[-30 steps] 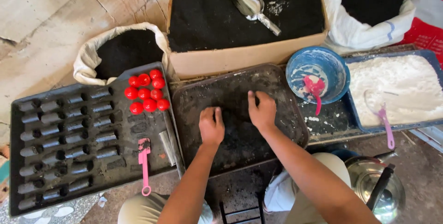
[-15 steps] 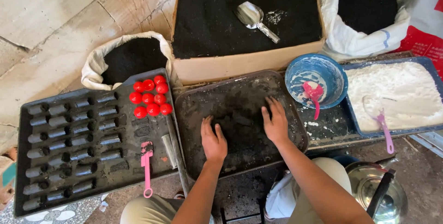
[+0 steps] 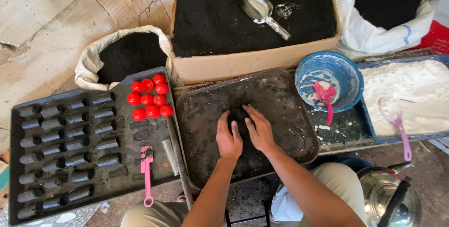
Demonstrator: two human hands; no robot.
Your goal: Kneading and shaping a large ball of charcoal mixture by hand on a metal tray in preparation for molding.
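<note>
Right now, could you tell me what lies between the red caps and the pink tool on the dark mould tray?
In the head view, only bare tray with empty rectangular hollows lies between the red caps and the pink tool.

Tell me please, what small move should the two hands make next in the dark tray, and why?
Probably press the left hand and right hand closer, cupping the black powder into one mound. Both hands lie side by side at the middle of the dark tray, and the powder between them looks only loosely gathered.
</note>
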